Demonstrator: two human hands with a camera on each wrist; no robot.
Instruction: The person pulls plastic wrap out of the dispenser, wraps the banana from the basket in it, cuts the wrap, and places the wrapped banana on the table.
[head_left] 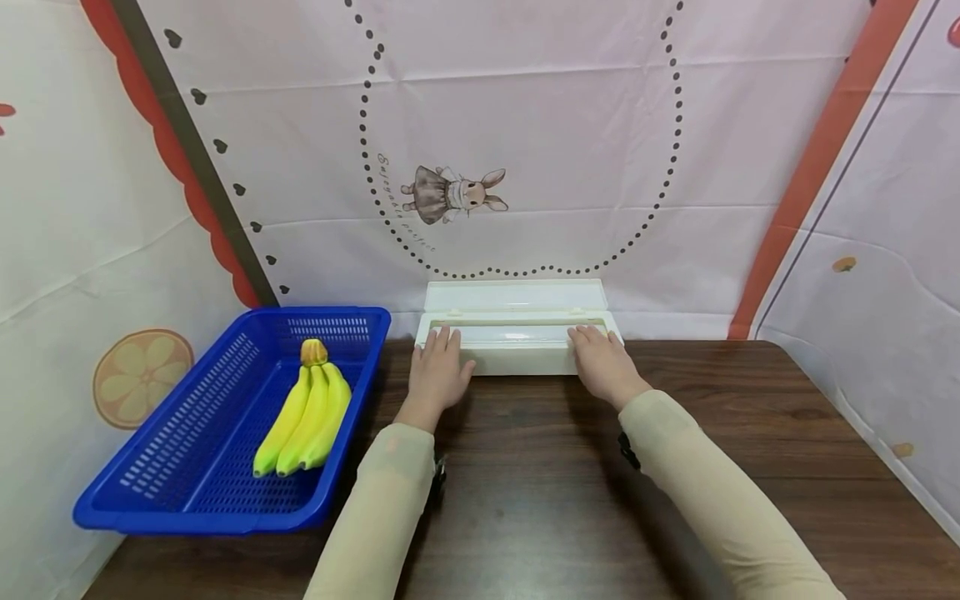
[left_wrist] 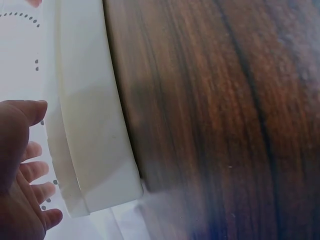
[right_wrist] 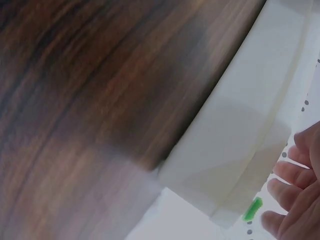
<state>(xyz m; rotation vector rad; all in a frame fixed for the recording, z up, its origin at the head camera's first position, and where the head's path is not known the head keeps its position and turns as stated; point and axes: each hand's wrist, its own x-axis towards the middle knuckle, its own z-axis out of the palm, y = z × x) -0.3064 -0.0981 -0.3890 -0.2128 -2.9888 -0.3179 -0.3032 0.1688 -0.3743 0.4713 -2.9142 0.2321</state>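
A long white box [head_left: 521,360], which looks like a cling film dispenser, lies at the back of the table with its lid [head_left: 517,295] raised behind it. Something pale and glossy [head_left: 517,333] is visible inside. My left hand [head_left: 437,371] is at the box's left front edge, fingers extended and thumb apart; the left wrist view shows the same hand [left_wrist: 20,165] beside the box's end. At the right front edge is my right hand [head_left: 603,362], with fingers loosely extended. Near its fingertips in the right wrist view, a small green piece [right_wrist: 252,209] shows at the box's edge.
To the left stands a blue plastic basket [head_left: 352,433] with perforated sides, and a bunch of bananas [head_left: 311,417] lies in it. A printed cloth [head_left: 525,125] hangs right behind the box and along both sides. The table [head_left: 517,500] is dark wood.
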